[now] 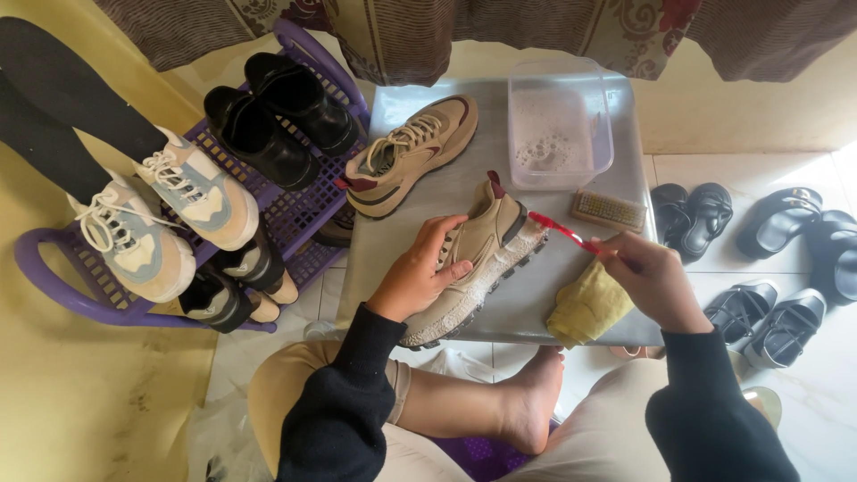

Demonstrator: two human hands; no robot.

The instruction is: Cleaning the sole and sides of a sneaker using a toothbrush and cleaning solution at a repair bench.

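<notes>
Tan sneaker (478, 263) lies mid-counter (536, 303), left hand (418, 272) clamped over its upper. Right hand (647, 277), at 3 o'clock of the sneaker, pinches a red toothbrush (558, 229) against the heel. Yellow cloth (585, 308) at 5 o'clock; clear soapy tub (558, 120) at 12 o'clock.

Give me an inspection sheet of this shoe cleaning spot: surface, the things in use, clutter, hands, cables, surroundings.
Surface: grey tabletop, wet-looking.
Job's things: tan sneaker lying on its side, suds along the sole; red toothbrush at its heel.
Clutter: second tan sneaker, clear tub of soapy water, scrub brush, yellow cloth.
Hands: left hand grips the sneaker; right hand holds the toothbrush.
Cables: nothing seen.
Surroundings: purple shoe rack with sneakers and black shoes; black sandals on the tiled floor.
</notes>
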